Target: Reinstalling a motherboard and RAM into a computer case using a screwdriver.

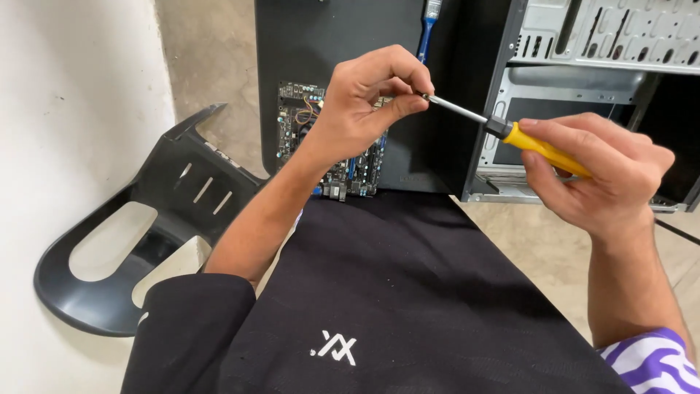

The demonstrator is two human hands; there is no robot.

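Concrete floor (211, 44), black panel (321, 36). Right hand (598, 179) fingers clamped on yellow-handled screwdriver (510, 133); left hand (368, 98) fingertips pinched on its tip above motherboard (299, 120).

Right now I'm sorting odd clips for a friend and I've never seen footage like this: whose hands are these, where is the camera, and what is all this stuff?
There is no machine here, only one person, filmed by a camera worn on their head and looking down at their own hands. The right hand holds a screwdriver by its yellow handle. The left hand pinches the tip of its metal shaft between fingers and thumb. Beneath the left hand a computer circuit board lies on a black panel. An open computer case stands at the upper right. A blue-handled brush lies on the panel at the top. To the left sits a black plastic chair. The dark cloth in the foreground looks like the person's clothing.
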